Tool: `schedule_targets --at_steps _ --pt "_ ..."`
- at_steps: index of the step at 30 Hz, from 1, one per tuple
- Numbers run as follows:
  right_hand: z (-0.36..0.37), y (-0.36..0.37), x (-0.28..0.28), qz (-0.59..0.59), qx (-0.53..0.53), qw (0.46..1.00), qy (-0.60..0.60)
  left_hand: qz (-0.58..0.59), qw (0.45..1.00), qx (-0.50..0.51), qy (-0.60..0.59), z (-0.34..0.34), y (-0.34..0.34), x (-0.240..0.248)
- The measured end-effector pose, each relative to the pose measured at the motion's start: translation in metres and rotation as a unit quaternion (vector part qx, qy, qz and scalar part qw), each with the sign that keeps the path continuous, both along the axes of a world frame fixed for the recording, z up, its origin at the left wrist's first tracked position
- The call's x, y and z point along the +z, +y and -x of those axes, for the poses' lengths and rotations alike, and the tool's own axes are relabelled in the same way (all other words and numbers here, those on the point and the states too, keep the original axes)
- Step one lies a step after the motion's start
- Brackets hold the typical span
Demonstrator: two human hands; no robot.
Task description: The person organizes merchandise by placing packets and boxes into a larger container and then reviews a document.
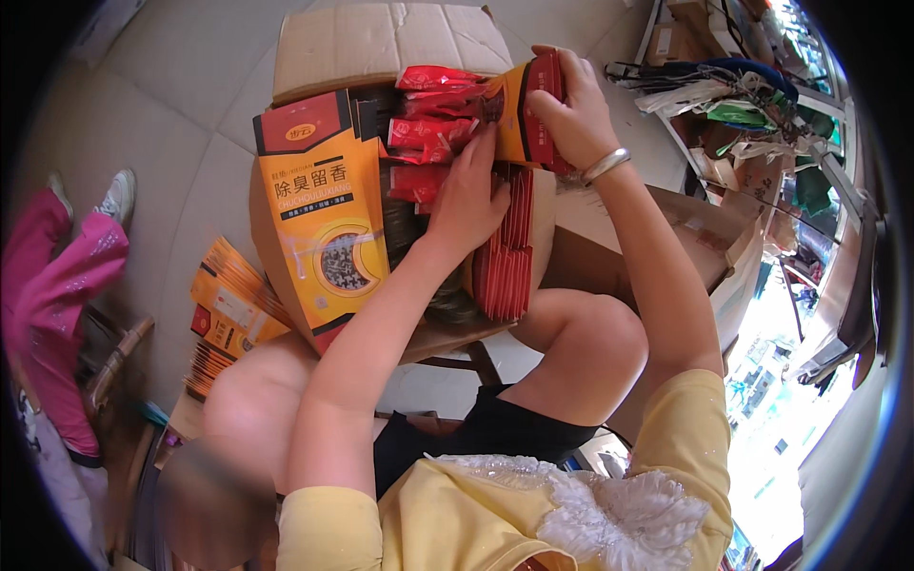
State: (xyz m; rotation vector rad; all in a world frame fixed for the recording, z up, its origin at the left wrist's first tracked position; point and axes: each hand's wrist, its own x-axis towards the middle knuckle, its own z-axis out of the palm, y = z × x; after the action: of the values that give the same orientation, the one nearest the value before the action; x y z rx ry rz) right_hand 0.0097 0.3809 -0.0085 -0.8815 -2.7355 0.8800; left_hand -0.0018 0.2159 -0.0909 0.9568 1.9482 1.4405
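Right hand [583, 119]: fingers gripping a yellow-and-red pouch [514, 119], thumb on one face. Left hand [466, 195]: fingers over loose red packets [428, 138], just beside the pouch; we cannot tell if they are closed on one. We judge the step in hand to be working packets at the pouch's near end. The next move seems to call for a steady right grip and left fingers lined up with the pouch. Left of the left fingers we log large yellow pouches [324, 214], overlapping; toward the wearer from them, red packages [505, 276] in rows. All lie in or on a cardboard box [390, 43]. Farther left, tiled floor [171, 143] and a co-worker's pink trousers [76, 276]; well right of the fingers, cluttered shelving [819, 103].
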Motion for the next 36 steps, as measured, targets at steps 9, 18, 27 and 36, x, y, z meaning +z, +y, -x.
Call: schedule_targets --at_steps 9,18,27,36 --pt "0.012 -0.004 0.007 -0.041 -0.014 0.997 -0.064 0.032 0.998 0.033 -0.031 0.0 0.023 0.0" --pt "-0.009 -0.045 0.048 -0.094 0.022 0.995 0.035 0.056 0.996 0.048 0.05 -0.009 0.005 0.024" --pt "0.009 -0.018 -0.015 -0.097 -0.039 0.994 0.018 0.102 0.994 0.023 0.038 0.007 0.022 -0.002" --pt "0.013 -0.015 -0.011 -0.045 -0.082 0.995 -0.04 0.096 0.993 0.043 0.053 -0.029 0.001 0.007"
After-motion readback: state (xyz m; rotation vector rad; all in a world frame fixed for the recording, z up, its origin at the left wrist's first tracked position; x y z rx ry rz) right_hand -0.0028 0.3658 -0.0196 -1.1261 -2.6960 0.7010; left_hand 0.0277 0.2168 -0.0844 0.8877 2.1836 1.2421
